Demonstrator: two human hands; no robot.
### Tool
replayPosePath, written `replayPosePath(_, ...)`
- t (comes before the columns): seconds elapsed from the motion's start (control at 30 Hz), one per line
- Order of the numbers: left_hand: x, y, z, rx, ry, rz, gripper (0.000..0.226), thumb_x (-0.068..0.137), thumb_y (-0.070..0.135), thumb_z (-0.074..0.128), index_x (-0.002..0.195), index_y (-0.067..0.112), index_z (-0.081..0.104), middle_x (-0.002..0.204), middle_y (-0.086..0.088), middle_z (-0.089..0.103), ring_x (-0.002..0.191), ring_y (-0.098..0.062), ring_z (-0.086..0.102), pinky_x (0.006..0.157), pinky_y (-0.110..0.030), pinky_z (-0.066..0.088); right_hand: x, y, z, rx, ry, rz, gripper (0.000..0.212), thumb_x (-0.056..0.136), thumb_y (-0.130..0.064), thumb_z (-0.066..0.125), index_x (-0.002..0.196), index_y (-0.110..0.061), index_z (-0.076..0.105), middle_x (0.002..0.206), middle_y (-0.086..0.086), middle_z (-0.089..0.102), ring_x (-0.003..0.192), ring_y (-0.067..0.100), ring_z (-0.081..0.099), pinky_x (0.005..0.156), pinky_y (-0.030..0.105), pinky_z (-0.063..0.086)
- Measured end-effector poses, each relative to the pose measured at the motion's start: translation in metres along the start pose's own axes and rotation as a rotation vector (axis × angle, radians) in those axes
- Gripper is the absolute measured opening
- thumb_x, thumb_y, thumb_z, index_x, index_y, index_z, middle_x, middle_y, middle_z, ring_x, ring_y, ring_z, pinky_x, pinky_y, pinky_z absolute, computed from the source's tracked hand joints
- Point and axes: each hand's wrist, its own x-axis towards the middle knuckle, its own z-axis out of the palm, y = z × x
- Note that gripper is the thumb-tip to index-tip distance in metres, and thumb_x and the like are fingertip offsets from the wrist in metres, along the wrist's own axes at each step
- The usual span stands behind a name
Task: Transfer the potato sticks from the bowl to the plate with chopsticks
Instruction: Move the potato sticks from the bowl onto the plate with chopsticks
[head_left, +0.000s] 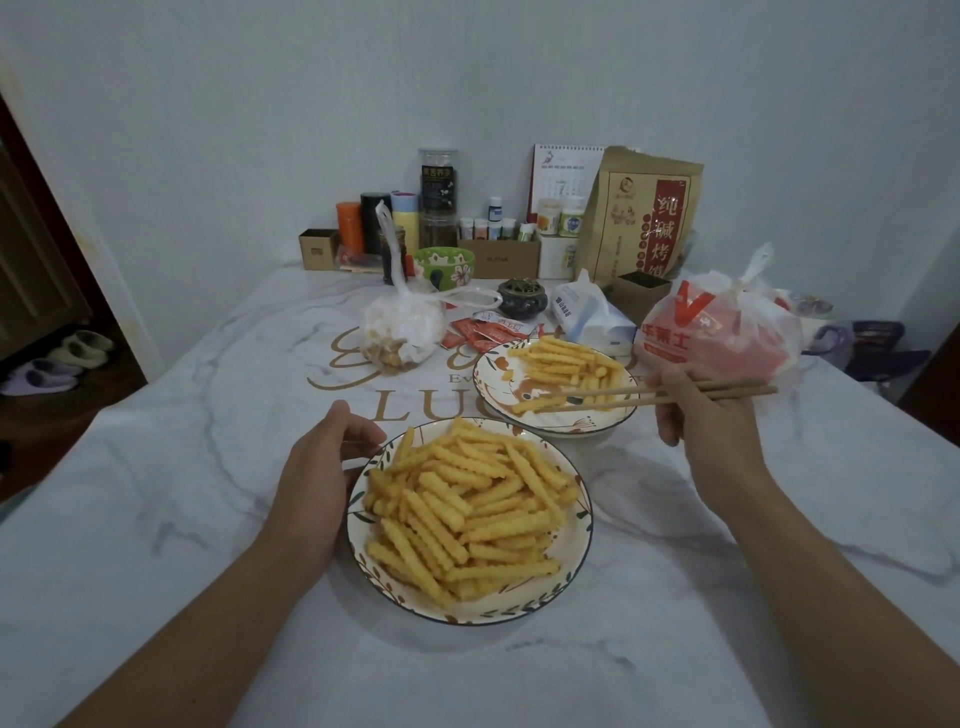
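A shallow patterned bowl (524, 605) near me is heaped with crinkle-cut potato sticks (467, 506). My left hand (319, 470) grips its left rim. Beyond it a patterned plate (576, 423) carries a smaller pile of sticks (563, 361). My right hand (698, 423) holds wooden chopsticks (675, 395) pointing left over the plate's near side. Their tips rest at a single potato stick (535, 404) lying low on the plate; whether they pinch it I cannot tell.
Behind the plate lie a red-and-white plastic bag (719, 330), a tissue pack (589, 312), sauce packets (480, 332) and a tied bag of snacks (402, 332). Jars, bottles, a green bowl (447, 265) and a brown paper bag (644, 218) line the wall.
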Motion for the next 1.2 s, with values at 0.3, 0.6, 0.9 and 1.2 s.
replayPosePath(0.3, 0.0, 0.0, 0.0, 0.001, 0.0, 0.004, 0.062, 0.109, 0.043, 0.041, 0.059, 0.023, 0.07, 0.074, 0.001, 0.074, 0.083, -0.027, 0.066, 0.087, -0.045, 0.051, -0.006, -0.009, 0.016, 0.008, 0.141, 0.013, 0.045, 0.109, -0.035, 0.042, 0.076, -0.01, 0.06, 0.057, 0.007, 0.053, 0.042, 0.019, 0.046, 0.038, 0.027, 0.035)
replayPosePath(0.6, 0.0, -0.002, -0.001, 0.005, 0.003, 0.011, 0.059, 0.108, 0.045, 0.042, 0.061, 0.023, 0.07, 0.081, -0.003, 0.073, 0.087, -0.029, 0.066, 0.092, -0.05, 0.052, -0.023, -0.055, 0.005, 0.294, 0.141, 0.084, 0.058, 0.107, -0.034, 0.045, 0.053, -0.021, 0.058, 0.045, 0.005, 0.044, 0.037, 0.019, 0.033, 0.041, 0.026, 0.021)
replayPosePath(0.9, 0.0, -0.001, 0.0, 0.015, 0.005, 0.013, 0.06, 0.109, 0.043, 0.041, 0.061, 0.022, 0.07, 0.077, 0.0, 0.073, 0.087, -0.026, 0.066, 0.095, -0.051, 0.051, -0.017, -0.052, -0.001, 0.222, 0.206, 0.01, 0.041, 0.106, -0.027, 0.051, 0.068, -0.011, 0.057, 0.047, 0.003, 0.047, 0.036, 0.018, 0.037, 0.037, 0.025, 0.026)
replayPosePath(1.2, 0.001, -0.002, -0.001, 0.026, -0.003, 0.008, 0.061, 0.109, 0.044, 0.041, 0.059, 0.025, 0.07, 0.077, 0.0, 0.074, 0.086, -0.028, 0.065, 0.089, -0.047, 0.05, -0.013, -0.015, 0.001, -0.191, 0.347, -0.077, 0.054, 0.106, -0.042, 0.047, 0.068, -0.007, 0.063, 0.058, 0.013, 0.061, 0.041, 0.012, 0.055, 0.046, 0.028, 0.046)
